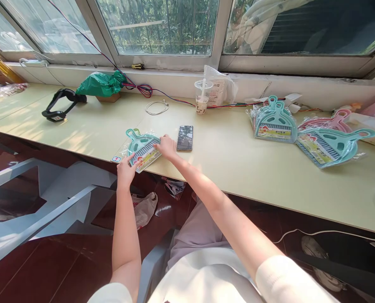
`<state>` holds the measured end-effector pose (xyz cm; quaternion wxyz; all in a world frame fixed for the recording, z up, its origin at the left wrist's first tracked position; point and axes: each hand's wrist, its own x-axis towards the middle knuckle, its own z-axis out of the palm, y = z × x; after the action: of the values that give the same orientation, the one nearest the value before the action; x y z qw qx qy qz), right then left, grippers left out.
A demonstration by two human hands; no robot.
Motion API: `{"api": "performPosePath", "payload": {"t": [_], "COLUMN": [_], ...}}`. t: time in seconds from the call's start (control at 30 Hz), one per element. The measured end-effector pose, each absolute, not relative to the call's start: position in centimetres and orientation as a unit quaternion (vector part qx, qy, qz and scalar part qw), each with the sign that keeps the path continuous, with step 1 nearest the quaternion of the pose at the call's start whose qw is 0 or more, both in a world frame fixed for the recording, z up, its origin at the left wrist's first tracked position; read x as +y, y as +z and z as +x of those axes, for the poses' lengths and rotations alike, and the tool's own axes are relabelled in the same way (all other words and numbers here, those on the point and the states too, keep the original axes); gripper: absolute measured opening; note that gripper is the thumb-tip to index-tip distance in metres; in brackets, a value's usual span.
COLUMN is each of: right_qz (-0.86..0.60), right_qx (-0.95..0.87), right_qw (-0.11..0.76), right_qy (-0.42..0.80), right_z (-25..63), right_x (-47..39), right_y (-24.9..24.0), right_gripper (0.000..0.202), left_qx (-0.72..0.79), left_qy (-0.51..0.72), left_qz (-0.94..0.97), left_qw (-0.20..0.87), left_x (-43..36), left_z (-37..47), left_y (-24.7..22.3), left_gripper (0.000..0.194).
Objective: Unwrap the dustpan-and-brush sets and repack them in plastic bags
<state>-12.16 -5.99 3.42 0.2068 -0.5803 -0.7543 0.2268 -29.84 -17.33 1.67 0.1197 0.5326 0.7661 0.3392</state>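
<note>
Left hand (126, 170) and right hand (167, 146) grip a wrapped dustpan set (145, 150) at the table's (231, 155) near edge, a phone (185, 138) just right, tabletop stretching beyond.

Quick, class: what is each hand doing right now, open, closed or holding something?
Left hand: closed, holding the wrapped teal dustpan set by its near left side.
Right hand: closed, holding the same set's right side.

No wording could be read: the yellow labels (148, 158) on the bagged dustpan sets (137, 141) and the print (218, 91) on the pale bag (229, 87) appeared too small.
</note>
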Motion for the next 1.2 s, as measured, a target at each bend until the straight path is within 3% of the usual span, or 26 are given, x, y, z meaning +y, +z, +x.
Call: {"api": "performPosePath", "payload": {"t": [0.2, 0.43, 0.57, 0.7, 0.8, 0.9, 1.0, 1.1, 1.2], "right_qz": [-0.545, -0.501, -0.512, -0.502, -0.488, -0.575, -0.719, -0.838, -0.858], "right_qx": [-0.777, -0.814, -0.832, -0.833, -0.816, -0.748, -0.600, -0.439, -0.427], "right_qw": [0.222, 0.158, 0.126, 0.225, 0.309, 0.323, 0.310, 0.274, 0.278], "right_qy": [0.225, 0.250, 0.171, 0.056, 0.007, -0.070, -0.166, -0.172, -0.061], "right_z": [-12.6, -12.6, -12.5, -9.5, -2.1, 9.8, 22.8, 32.6, 37.1], "right_x": [-4.6, 0.8, 3.0, 3.0, 1.6, -0.4, -2.5, -4.3, -5.2], "right_y": [2.8, 3.2, 4.3, 8.1, 11.5, 12.0, 8.3, 3.2, -0.5], "right_gripper": [0.044, 0.040, 0.041, 0.059, 0.044, 0.036, 0.036, 0.055, 0.034], "left_qx": [0.800, 0.821, 0.817, 0.770, 0.756, 0.753, 0.750, 0.753, 0.751], "left_qy": [0.354, 0.366, 0.368, 0.379, 0.370, 0.362, 0.353, 0.352, 0.371], "left_qz": [0.480, 0.433, 0.441, 0.513, 0.539, 0.549, 0.559, 0.556, 0.546], "left_qw": [0.059, 0.069, 0.049, 0.011, 0.021, 0.026, 0.021, 0.010, 0.017], "left_x": [-16.5, -13.5, -9.9, -4.5, -0.5, 2.3, 3.4, 3.7, 4.0], "left_z": [-28.9, -29.2, -28.6, -27.0, -25.9, -25.1, -24.8, -24.9, -25.3], "left_y": [1.6, 1.7, 0.6, -0.3, -0.5, -0.4, -0.3, -0.3, -0.6], "left_gripper": [0.040, 0.033, 0.030, 0.025, 0.023, 0.023, 0.023, 0.025, 0.034]}}
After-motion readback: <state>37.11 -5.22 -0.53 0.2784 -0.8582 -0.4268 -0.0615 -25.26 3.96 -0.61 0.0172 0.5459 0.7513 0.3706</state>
